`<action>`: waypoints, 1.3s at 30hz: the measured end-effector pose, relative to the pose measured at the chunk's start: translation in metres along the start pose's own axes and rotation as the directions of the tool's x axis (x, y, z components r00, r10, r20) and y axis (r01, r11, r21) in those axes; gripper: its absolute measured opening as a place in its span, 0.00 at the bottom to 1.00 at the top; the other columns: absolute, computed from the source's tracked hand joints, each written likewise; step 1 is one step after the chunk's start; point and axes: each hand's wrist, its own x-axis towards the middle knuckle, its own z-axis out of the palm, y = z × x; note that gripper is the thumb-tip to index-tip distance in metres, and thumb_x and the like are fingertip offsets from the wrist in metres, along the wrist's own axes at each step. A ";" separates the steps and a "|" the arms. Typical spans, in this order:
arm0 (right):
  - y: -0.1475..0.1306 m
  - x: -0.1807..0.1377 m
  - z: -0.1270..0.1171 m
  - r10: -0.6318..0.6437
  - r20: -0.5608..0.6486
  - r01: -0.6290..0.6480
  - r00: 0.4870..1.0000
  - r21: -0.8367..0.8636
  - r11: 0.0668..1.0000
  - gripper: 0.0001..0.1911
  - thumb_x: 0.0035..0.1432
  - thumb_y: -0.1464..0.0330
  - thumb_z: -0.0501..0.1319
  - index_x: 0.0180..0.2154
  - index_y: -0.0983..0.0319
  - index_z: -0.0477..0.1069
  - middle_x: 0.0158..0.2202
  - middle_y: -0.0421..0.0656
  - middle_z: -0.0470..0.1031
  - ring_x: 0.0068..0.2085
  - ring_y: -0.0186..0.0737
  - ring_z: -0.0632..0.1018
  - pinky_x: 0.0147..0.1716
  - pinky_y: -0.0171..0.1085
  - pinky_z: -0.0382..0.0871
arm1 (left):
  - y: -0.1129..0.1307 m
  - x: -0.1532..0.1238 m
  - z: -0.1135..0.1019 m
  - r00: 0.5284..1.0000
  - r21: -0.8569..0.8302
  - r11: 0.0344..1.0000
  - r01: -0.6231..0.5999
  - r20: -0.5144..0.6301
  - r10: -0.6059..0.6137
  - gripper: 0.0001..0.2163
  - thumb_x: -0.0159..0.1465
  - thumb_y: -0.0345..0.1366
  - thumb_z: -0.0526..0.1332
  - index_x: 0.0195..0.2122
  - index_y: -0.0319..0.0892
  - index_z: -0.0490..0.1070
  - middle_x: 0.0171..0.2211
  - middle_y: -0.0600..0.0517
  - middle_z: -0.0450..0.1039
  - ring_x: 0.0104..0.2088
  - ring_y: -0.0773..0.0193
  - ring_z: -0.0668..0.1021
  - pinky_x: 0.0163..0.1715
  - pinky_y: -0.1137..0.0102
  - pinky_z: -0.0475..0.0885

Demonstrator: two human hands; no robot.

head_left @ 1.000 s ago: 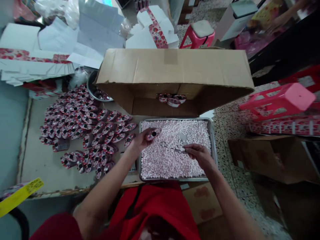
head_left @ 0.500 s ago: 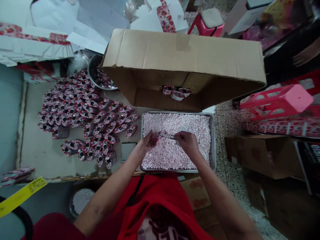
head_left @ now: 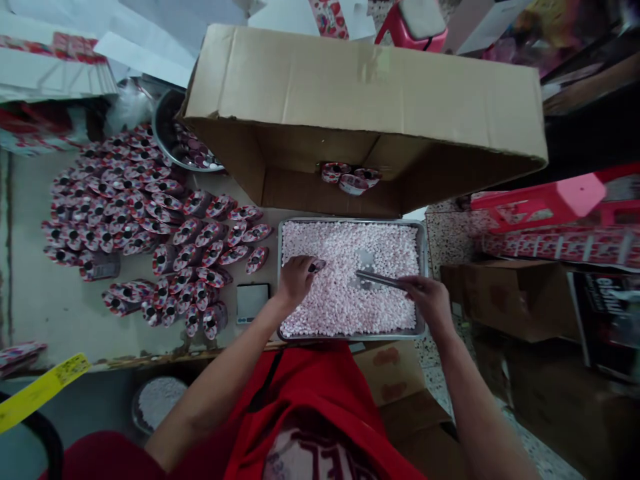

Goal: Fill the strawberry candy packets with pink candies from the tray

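A metal tray (head_left: 424, 267) full of small pale pink pellets (head_left: 325, 310) lies before me. Over its left side my left hand (head_left: 295, 280) is closed around a small printed packet (head_left: 317, 266) with a dark opening, mostly hidden by the fingers. My right hand (head_left: 430, 297), over the right side, grips long, thin metal tongs (head_left: 381, 278). Their tips point left, above a bare patch of tray bottom. To the left stand many similar red-and-pink printed packets (head_left: 187, 230) with dark round openings.
A cardboard box (head_left: 370, 87) lies open towards me behind the tray, with 3 packets (head_left: 353, 183) inside. A metal bowl (head_left: 165, 137) stands back left; a small scale (head_left: 253, 303) sits left of the tray. Pink stools (head_left: 540, 200) and cartons (head_left: 505, 300) are at right.
The tongs have moved right and away from the packet, back over the tray. My left hand has turned and shifted slightly left with the packet. The view has moved a little.
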 end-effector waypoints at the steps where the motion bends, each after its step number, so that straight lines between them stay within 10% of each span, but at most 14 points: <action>1: 0.019 0.005 -0.001 0.062 -0.027 -0.061 0.998 0.035 0.998 0.23 0.48 0.51 0.68 0.36 0.64 0.84 0.23 0.45 0.80 0.22 0.41 0.76 0.25 0.37 0.66 | -0.006 -0.003 -0.003 1.000 -0.085 0.996 -0.005 -0.025 0.003 0.18 0.64 0.30 0.64 0.55 0.44 0.75 0.52 0.42 0.77 0.54 0.50 0.76 0.58 0.57 0.69; 4: 0.048 0.025 0.042 0.113 0.001 -0.112 0.994 0.145 0.983 0.24 0.42 0.50 0.69 0.31 0.64 0.83 0.22 0.44 0.79 0.22 0.40 0.75 0.23 0.36 0.65 | -0.016 -0.013 -0.015 0.986 -0.288 0.957 0.026 -0.149 -0.072 0.18 0.64 0.38 0.67 0.55 0.47 0.76 0.51 0.45 0.78 0.51 0.53 0.78 0.56 0.62 0.70; 8: 0.024 0.041 0.142 0.025 0.167 -0.068 0.986 0.261 0.963 0.22 0.41 0.51 0.68 0.31 0.62 0.83 0.19 0.40 0.76 0.22 0.36 0.72 0.24 0.34 0.63 | -0.016 -0.013 -0.026 0.961 -0.350 0.931 0.105 -0.207 -0.186 0.18 0.59 0.38 0.73 0.51 0.48 0.79 0.49 0.47 0.79 0.50 0.53 0.78 0.55 0.63 0.70; 11: 0.007 0.043 0.168 0.000 0.283 -0.095 0.959 0.322 0.942 0.24 0.40 0.50 0.69 0.31 0.64 0.83 0.17 0.38 0.72 0.19 0.33 0.68 0.22 0.33 0.60 | -0.018 -0.007 -0.032 0.950 -0.333 0.928 0.167 -0.199 -0.242 0.18 0.56 0.35 0.74 0.49 0.49 0.80 0.48 0.47 0.80 0.49 0.53 0.78 0.56 0.62 0.70; 21: -0.039 0.021 0.078 -0.068 0.404 -0.155 0.912 0.493 0.856 0.22 0.41 0.54 0.75 0.34 0.64 0.83 0.20 0.40 0.73 0.22 0.31 0.68 0.23 0.34 0.60 | -0.010 0.001 -0.029 0.988 -0.200 0.975 0.102 -0.094 -0.123 0.17 0.54 0.24 0.70 0.44 0.48 0.81 0.47 0.48 0.81 0.51 0.50 0.79 0.57 0.59 0.70; 31: -0.121 -0.001 0.049 -0.271 0.248 0.270 0.930 0.038 0.962 0.13 0.54 0.61 0.65 0.34 0.61 0.85 0.21 0.41 0.77 0.24 0.38 0.75 0.25 0.35 0.62 | 0.003 -0.009 -0.012 0.997 0.028 0.998 -0.054 -0.047 0.055 0.16 0.57 0.30 0.72 0.47 0.46 0.78 0.46 0.45 0.79 0.50 0.50 0.77 0.54 0.57 0.71; 39: -0.148 -0.024 0.038 -0.444 0.280 0.492 0.851 -0.131 0.861 0.09 0.55 0.65 0.64 0.34 0.55 0.85 0.36 0.44 0.85 0.39 0.49 0.83 0.41 0.42 0.72 | 0.020 -0.029 -0.006 0.980 -0.179 0.981 0.074 -0.168 -0.104 0.14 0.55 0.25 0.70 0.43 0.45 0.77 0.44 0.46 0.79 0.48 0.52 0.78 0.54 0.60 0.71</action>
